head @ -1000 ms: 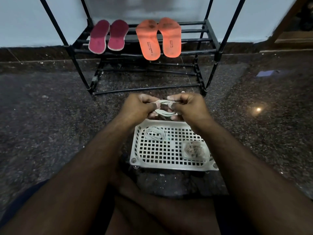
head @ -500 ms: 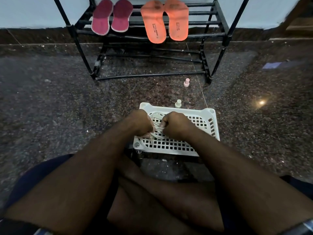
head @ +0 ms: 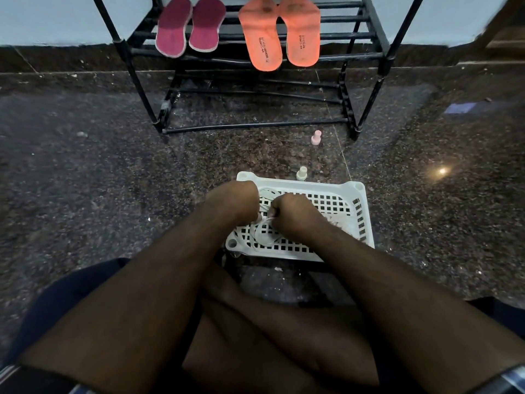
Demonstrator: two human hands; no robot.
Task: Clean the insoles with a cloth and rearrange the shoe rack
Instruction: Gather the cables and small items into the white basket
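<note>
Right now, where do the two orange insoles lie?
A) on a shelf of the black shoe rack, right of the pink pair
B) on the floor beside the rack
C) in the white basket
A: the orange insoles rest on the bars of the black shoe rack, right of the pink insoles.

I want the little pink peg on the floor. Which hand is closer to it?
Right. The right hand is over the tray, below the pink peg and a bit left of it. The left hand sits farther left.
</note>
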